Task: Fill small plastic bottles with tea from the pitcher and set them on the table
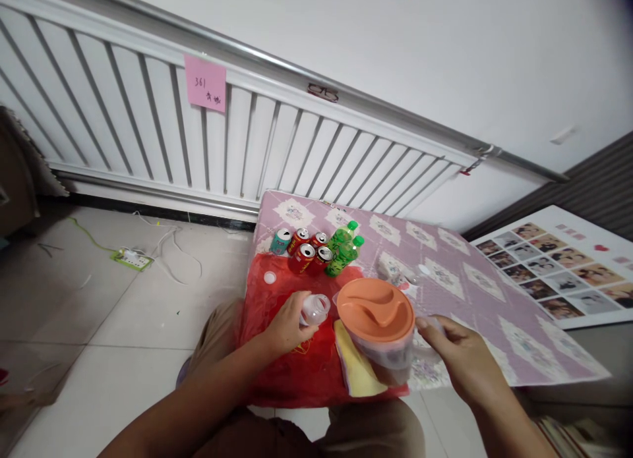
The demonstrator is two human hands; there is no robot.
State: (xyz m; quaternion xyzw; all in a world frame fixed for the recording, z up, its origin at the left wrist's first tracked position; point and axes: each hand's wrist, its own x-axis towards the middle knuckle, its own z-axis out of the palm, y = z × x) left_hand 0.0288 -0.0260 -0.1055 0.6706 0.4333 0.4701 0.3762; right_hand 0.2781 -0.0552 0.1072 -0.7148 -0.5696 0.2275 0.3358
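Observation:
My left hand point(289, 323) is closed round a small clear bottle point(315, 310) with an open mouth, above the red plastic sheet point(277, 372). To its right, a clear pitcher point(390, 364) with an orange lid point(376, 311) is held by its handle in my right hand point(457, 352). Dark liquid shows low in the pitcher. Under and beside it is a yellow cloth point(361, 369). A round white cap point(270, 277) lies on the red sheet, left of the bottle.
Behind my hands stand several cans point(302, 258) and two green bottles point(341, 254) on the patterned tablecloth point(475, 280). A crumpled clear bag point(393, 270) lies near the pitcher. A white radiator point(277, 142) runs behind the table; a photo board point(564, 267) leans at right.

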